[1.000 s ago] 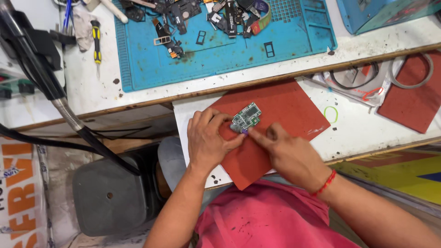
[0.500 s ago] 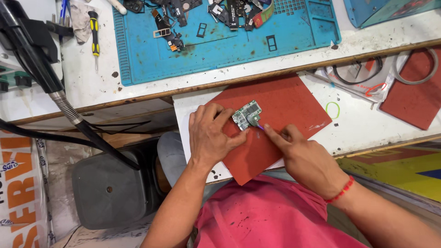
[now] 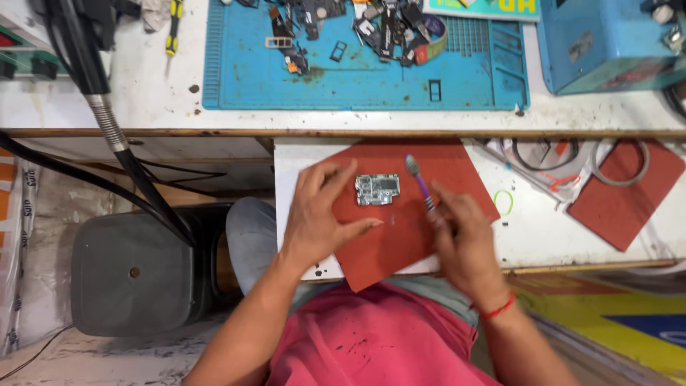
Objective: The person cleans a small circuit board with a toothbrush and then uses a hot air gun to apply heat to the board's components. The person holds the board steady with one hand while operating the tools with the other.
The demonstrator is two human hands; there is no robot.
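A small circuit board [image 3: 377,189] lies flat on a red rubber mat [image 3: 400,236] on the pull-out counter [image 3: 529,229], just in front of the person's lap. Judging by how things lie, the brushing of the board looks to be mid-way or at a pause: the board is free on the mat, neither hand touches it, and the brush is lifted off it. Whether its surface is already clean cannot be told at this size.

The left hand [image 3: 321,214] hovers just left of the board, fingers spread and loosely curled, thumb stretched toward the mat below the board, holding nothing. The right hand [image 3: 461,239] is closed around the handle of a purple toothbrush [image 3: 420,182], whose bristle head points away from the person, just beside the board's right edge but apart from it.

The board's long axis runs left to right across the mat, roughly parallel to the counter's edge, with its component side facing up. The toothbrush lies almost crosswise to that, tilted slightly leftward at the head.

On the upper counter sits a blue work mat [image 3: 357,78] strewn with small phone parts [image 3: 371,28].
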